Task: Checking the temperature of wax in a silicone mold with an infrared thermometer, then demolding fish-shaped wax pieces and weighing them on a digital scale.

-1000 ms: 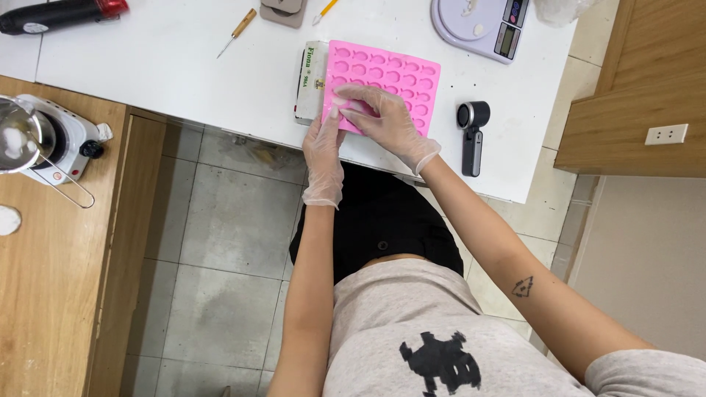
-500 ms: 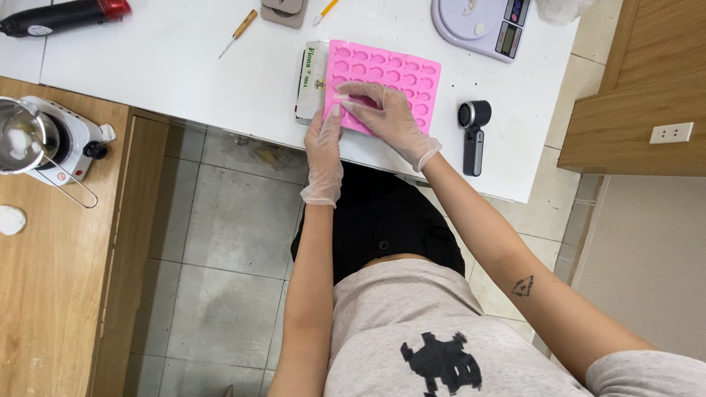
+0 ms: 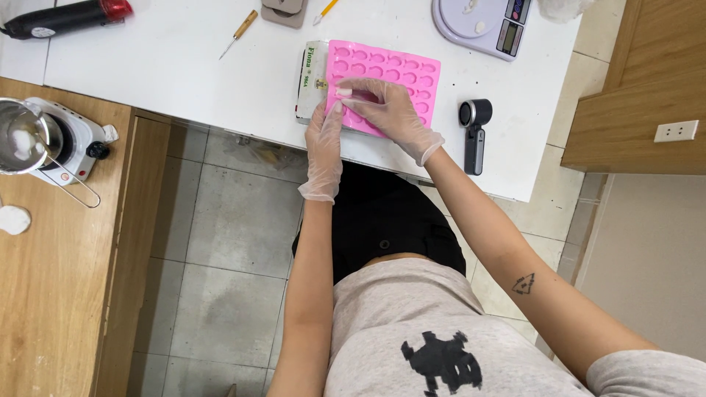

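A pink silicone mould tray [image 3: 401, 73] with several small cavities lies on the white table [image 3: 184, 81], partly over a flat white box [image 3: 309, 77]. Both hands wear clear gloves. My left hand [image 3: 325, 143] rests at the tray's near left corner, fingers touching its edge. My right hand [image 3: 390, 110] lies on the tray's near side, fingertips pinched over a cavity at the left; what sits between them is too small to tell.
A lilac kitchen scale [image 3: 482, 22] stands at the back right, a black handheld device [image 3: 474, 132] right of the tray. A small screwdriver [image 3: 237, 33] and a black-and-red heat gun [image 3: 66, 16] lie at the back left. A metal pot on a white hot plate [image 3: 44, 140] sits on the wooden counter.
My right hand's fingers have shifted slightly left across the tray's near edge. My left hand has stayed at the tray's corner.
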